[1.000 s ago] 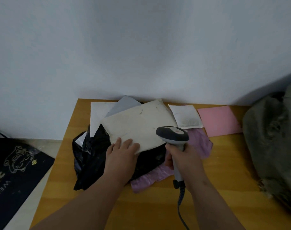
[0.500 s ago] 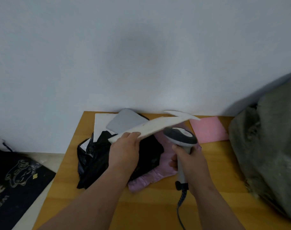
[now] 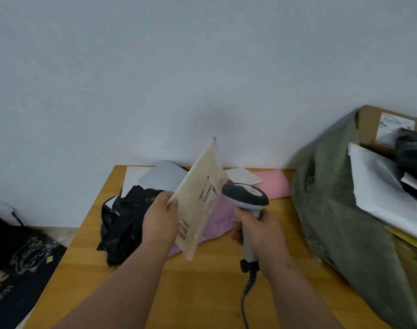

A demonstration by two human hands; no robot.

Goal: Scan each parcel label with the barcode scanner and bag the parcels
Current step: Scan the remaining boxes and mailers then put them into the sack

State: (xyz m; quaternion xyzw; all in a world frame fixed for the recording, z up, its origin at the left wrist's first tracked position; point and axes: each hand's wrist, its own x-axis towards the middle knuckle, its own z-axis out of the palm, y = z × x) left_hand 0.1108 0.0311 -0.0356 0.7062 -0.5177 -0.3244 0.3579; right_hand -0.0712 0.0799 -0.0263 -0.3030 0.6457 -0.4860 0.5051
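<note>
Since half a second ago, the cream parcel [image 3: 198, 198] has swung from nearly flat to standing on edge, its printed label [image 3: 208, 194] now turned toward 3 o'clock. My left hand [image 3: 162, 217] pinches the parcel's lower left edge, thumb on the near face, and lifts it clear of the surface [image 3: 202, 293] above the black bag [image 3: 124, 222] and the pink bag [image 3: 223, 217]. My right hand [image 3: 257, 233] is wrapped round the grip of the barcode scanner [image 3: 246, 198], whose head sits just beside the label at its 3 o'clock; its cable [image 3: 245, 302] trails toward 6 o'clock. To scan well, I judge I should tilt the label more squarely to the scanner's window and hold the parcel still and uncreased. Both forearms reach in from 6 o'clock, wrists roughly level. At 3 o'clock stands the green sack [image 3: 340, 222], already holding parcels.
</note>
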